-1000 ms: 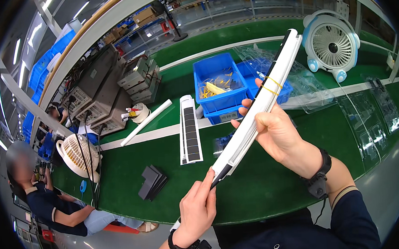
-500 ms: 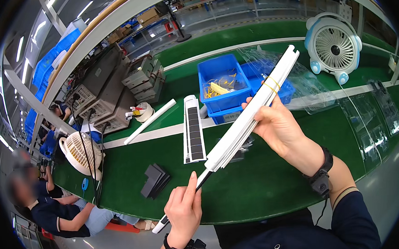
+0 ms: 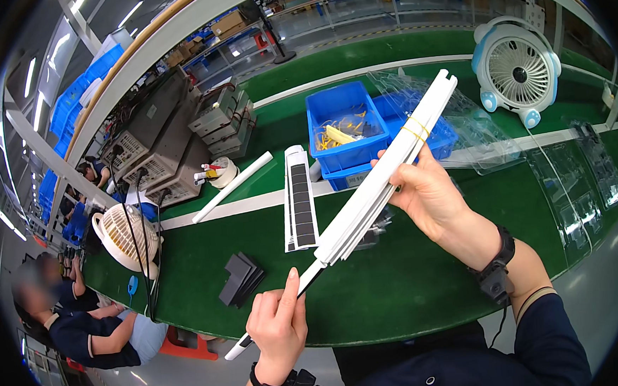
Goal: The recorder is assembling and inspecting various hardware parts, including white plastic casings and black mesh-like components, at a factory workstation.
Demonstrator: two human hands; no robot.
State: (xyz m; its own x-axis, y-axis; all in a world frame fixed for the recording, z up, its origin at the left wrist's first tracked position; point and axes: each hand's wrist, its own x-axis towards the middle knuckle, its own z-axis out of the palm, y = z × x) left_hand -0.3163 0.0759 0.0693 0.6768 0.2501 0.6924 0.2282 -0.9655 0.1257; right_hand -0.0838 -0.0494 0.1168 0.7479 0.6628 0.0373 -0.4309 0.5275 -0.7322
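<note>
My right hand (image 3: 433, 203) is closed round a thick bundle of long white strips (image 3: 373, 196), held aslant above the green table. A yellow rubber band (image 3: 415, 131) circles the bundle near its upper end. Pinched in my left hand (image 3: 278, 328) is one narrow white-and-black strip (image 3: 312, 278), whose far end meets the bundle's lower end. Its other end sticks out below my hand, past the table edge. White strips with rows of black rectangles (image 3: 300, 200) lie left of the bundle, and several dark grey flat pieces (image 3: 241, 278) lie nearer to me.
Blue bins (image 3: 353, 158) with yellow pieces stand behind the bundle, next to clear plastic packaging (image 3: 475, 133). A blue-and-white fan (image 3: 520, 74) is at the right; a cream fan (image 3: 124, 236), a white tube (image 3: 232, 187) and grey instruments (image 3: 155, 163) at the left. Co-workers sit far left.
My left hand has shifted slightly down and left with the narrow strip. The bundle in my right hand has moved a little left. At the left, a seated co-worker has changed posture.
</note>
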